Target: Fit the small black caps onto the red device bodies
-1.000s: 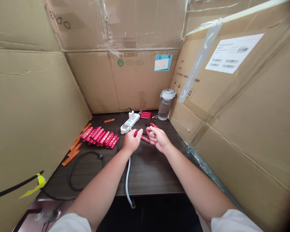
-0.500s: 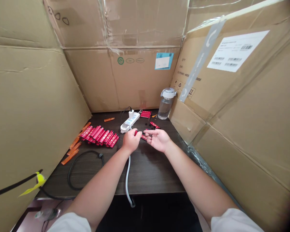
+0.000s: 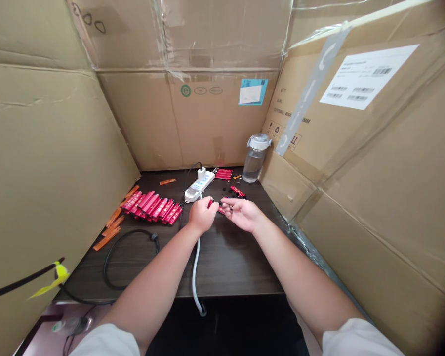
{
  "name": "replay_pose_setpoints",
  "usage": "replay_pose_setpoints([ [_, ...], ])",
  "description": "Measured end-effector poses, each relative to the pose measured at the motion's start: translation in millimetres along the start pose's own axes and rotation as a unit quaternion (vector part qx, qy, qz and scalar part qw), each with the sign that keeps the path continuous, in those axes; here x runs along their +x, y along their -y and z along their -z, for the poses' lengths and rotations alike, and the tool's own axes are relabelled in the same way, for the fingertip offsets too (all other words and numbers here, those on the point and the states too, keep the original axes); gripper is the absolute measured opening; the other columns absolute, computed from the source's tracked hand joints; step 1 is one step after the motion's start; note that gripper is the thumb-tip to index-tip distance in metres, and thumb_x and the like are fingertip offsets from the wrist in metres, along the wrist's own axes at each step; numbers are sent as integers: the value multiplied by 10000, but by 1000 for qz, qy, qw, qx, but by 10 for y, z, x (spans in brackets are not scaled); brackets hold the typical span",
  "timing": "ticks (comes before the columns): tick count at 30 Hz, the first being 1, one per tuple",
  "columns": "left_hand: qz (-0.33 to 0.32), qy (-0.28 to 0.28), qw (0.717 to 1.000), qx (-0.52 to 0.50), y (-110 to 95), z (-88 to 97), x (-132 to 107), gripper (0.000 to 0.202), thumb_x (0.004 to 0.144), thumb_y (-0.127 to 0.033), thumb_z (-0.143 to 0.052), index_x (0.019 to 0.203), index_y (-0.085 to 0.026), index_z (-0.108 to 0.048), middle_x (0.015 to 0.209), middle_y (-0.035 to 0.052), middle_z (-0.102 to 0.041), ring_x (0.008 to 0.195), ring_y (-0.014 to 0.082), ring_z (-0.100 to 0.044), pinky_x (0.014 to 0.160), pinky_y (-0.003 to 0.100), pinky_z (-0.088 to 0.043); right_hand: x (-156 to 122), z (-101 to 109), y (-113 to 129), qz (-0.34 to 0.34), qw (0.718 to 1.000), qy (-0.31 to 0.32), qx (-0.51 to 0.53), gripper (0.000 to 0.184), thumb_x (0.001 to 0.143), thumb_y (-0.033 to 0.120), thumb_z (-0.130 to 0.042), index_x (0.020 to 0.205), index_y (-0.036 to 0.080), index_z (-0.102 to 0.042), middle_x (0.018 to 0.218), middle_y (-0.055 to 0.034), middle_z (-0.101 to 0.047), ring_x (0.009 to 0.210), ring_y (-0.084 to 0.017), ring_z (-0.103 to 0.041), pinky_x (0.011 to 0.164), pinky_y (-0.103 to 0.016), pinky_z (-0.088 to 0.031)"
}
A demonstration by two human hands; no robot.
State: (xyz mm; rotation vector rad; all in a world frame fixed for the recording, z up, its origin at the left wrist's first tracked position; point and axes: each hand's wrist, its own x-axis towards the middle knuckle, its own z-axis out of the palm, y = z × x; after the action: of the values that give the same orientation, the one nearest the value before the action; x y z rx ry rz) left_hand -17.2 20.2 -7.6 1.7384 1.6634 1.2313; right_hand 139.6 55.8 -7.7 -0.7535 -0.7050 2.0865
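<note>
My left hand (image 3: pixel 202 215) is closed, with the end of a red strip-like piece (image 3: pixel 210 203) showing between thumb and fingers. Beside it, my right hand (image 3: pixel 242 214) is turned palm up, its fingers stretched toward the left hand. Tiny dark specks show at the right fingers, too small to name. Another red piece (image 3: pixel 221 210) lies between the two hands, partly hidden by them. Just beyond the right hand rests a red strip (image 3: pixel 237 192) among small black bits (image 3: pixel 225 189). A stack of red strips with gold markings (image 3: pixel 153 207) lies to the left.
A white power strip (image 3: pixel 200 187) with plugs stands behind my hands, its white cable running off the front edge. A water bottle (image 3: pixel 255 158) is at the back right. Orange strips (image 3: pixel 113 227) and a black cable (image 3: pixel 107 262) lie left. Cardboard walls (image 3: pixel 192 123) enclose the table.
Both hands stay almost in place, with only slight finger movement. The whole view has shifted a little.
</note>
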Motion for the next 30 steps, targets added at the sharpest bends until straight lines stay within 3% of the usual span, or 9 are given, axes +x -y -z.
replay_pose_setpoints([
  [7, -10, 5, 1000, 18, -26, 11, -21, 270, 749, -306, -458, 532, -182, -354, 519, -47, -380, 543, 98, -379, 550, 237, -273, -17, -21, -12, 36, 999, -8, -11, 331, 677, -103, -421, 881, 56, -628, 760, -107, -672, 599, -94, -619, 674, -227, -571],
  [14, -63, -11, 994, 88, -59, 17, -76, 298, 753, -326, -470, 524, -185, -339, 480, -41, -367, 502, 101, -364, 526, 245, -245, -13, -30, -19, 81, 995, -46, -20, 262, 775, -93, -437, 833, 79, -626, 790, -140, -715, 832, -175, -704, 819, -288, -579],
  [22, -169, -10, 975, 144, -80, 8, -111, 382, 786, -423, -494, 519, -182, -367, 489, -23, -427, 506, 100, -413, 529, 243, -265, 17, 12, 20, 66, 997, -38, -30, 263, 934, 96, -387, 813, 104, -620, 724, -111, -724, 687, -131, -702, 650, -220, -582],
  [27, -174, -14, 973, 153, -82, 11, -115, 397, 794, -448, -503, 519, -181, -401, 497, -15, -465, 508, 102, -429, 528, 242, -274, 21, 28, 34, 45, 998, -40, -7, 292, 959, 233, -406, 784, 127, -615, 692, -73, -711, 595, -105, -669, 568, -195, -558],
  [30, -169, -14, 974, 152, -77, 10, -114, 389, 798, -455, -511, 532, -180, -439, 513, -10, -497, 523, 107, -453, 529, 244, -273, 16, 30, 30, 58, 998, -9, 2, 226, 926, 254, -489, 788, 140, -628, 666, -33, -683, 547, -82, -628, 549, -180, -544],
])
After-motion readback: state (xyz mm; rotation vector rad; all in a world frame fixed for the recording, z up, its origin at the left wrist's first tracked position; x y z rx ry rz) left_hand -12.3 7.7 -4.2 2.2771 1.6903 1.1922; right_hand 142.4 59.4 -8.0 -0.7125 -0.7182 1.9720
